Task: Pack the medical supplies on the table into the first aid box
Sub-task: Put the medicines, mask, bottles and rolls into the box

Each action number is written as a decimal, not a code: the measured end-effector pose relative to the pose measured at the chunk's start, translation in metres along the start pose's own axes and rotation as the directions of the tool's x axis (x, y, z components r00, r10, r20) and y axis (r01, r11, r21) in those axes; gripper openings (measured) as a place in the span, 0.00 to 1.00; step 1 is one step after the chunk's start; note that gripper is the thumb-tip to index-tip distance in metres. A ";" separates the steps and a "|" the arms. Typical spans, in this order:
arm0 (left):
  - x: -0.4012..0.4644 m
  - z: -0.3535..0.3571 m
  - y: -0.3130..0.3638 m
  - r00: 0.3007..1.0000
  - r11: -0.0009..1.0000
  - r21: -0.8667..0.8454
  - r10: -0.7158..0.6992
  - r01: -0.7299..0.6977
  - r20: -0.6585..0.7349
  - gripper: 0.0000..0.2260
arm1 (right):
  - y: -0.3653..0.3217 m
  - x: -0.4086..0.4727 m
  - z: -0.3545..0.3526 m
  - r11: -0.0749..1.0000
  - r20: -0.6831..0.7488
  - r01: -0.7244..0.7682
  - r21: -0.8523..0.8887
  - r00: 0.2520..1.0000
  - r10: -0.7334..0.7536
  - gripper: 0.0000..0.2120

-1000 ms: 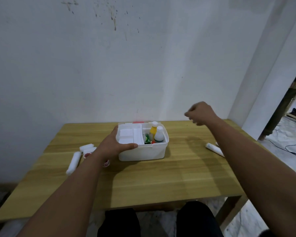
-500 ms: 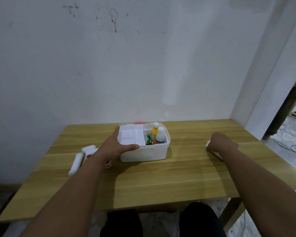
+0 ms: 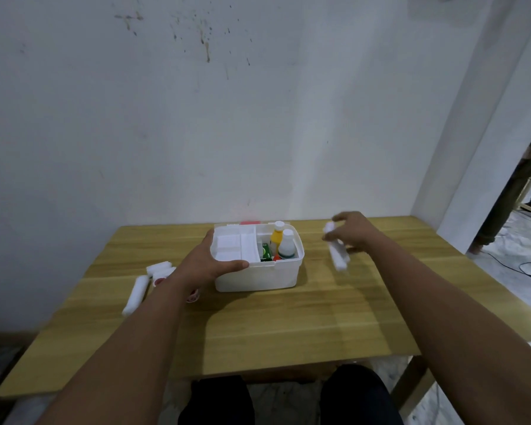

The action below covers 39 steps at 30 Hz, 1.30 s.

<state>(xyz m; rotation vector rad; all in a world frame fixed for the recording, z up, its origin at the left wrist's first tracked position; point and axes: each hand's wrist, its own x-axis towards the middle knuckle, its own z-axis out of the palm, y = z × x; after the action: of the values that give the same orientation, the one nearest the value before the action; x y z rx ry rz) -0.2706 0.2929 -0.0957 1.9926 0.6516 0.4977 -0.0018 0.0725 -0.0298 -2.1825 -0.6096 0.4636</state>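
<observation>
A white first aid box (image 3: pixel 258 276) stands open in the middle of the wooden table (image 3: pixel 288 326). Inside it are white compartments on the left, a yellow bottle (image 3: pixel 277 238), a white bottle (image 3: pixel 287 249) and a green packet (image 3: pixel 265 252). My left hand (image 3: pixel 207 265) grips the box's front left rim. My right hand (image 3: pixel 353 233) is raised to the right of the box and holds white tubes (image 3: pixel 336 251), blurred by motion. Left of the box lie a long white roll (image 3: pixel 134 295), shorter white rolls (image 3: pixel 159 268) and small red-and-white items (image 3: pixel 193 297), partly hidden by my left forearm.
A stained white wall rises right behind the table. At the right a doorway shows a floor with cables (image 3: pixel 524 268). My dark-clothed knees (image 3: pixel 288 400) sit under the table's front edge.
My right hand dropped to the white tubes on the table's right side, closed on them and has lifted them toward the box. My left hand has stayed on the box rim.
</observation>
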 end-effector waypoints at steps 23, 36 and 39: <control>0.004 0.000 -0.004 1.000 1.000 0.023 0.007 -0.007 -0.002 0.45 | -0.027 -0.026 0.061 0.892 -0.112 0.449 -0.047 0.885 -0.452 0.23; 0.004 -0.002 -0.004 1.000 0.999 0.041 -0.006 0.006 0.019 0.46 | -0.005 -0.028 0.070 0.854 -0.050 0.489 -0.176 0.862 -0.504 0.21; 0.004 -0.003 -0.003 1.000 1.000 0.031 0.003 -0.004 0.028 0.45 | -0.001 -0.027 0.071 0.837 -0.099 0.514 -0.186 0.838 -0.537 0.14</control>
<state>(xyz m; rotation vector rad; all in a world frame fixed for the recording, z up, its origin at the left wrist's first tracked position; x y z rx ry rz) -0.2702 0.2981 -0.0972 2.0263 0.6420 0.4632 -0.0607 0.1009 -0.0686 -2.0444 -1.1510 -0.0445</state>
